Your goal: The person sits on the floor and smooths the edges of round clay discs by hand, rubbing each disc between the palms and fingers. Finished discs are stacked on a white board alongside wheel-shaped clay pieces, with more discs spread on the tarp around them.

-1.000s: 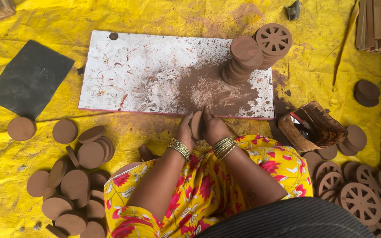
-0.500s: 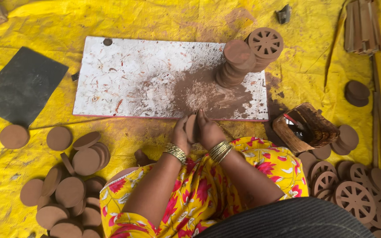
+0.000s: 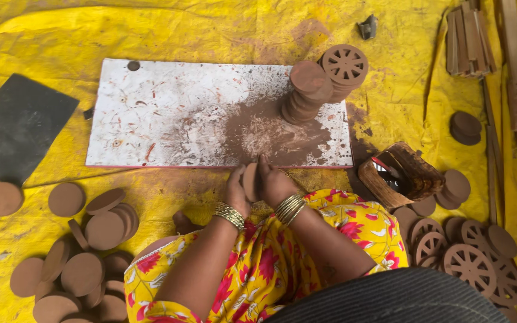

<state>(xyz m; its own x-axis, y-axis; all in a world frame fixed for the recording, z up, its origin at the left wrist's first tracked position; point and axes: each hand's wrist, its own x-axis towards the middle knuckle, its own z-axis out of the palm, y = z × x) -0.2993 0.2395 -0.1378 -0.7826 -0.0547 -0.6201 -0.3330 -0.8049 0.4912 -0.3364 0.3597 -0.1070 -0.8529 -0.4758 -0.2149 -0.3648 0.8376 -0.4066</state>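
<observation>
— Where's the clay disc [image 3: 250, 181]?
— On edge, pinched between both palms: left hand [image 3: 236, 192] at its nine o'clock, right hand [image 3: 275, 186] at three, both clamped on it.
— Beyond?
— White board [image 3: 163, 113] at twelve; disc stack [image 3: 304, 93] at one.

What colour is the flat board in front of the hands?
White, stained with reddish-brown dust, the board shows best in the head view.
</observation>
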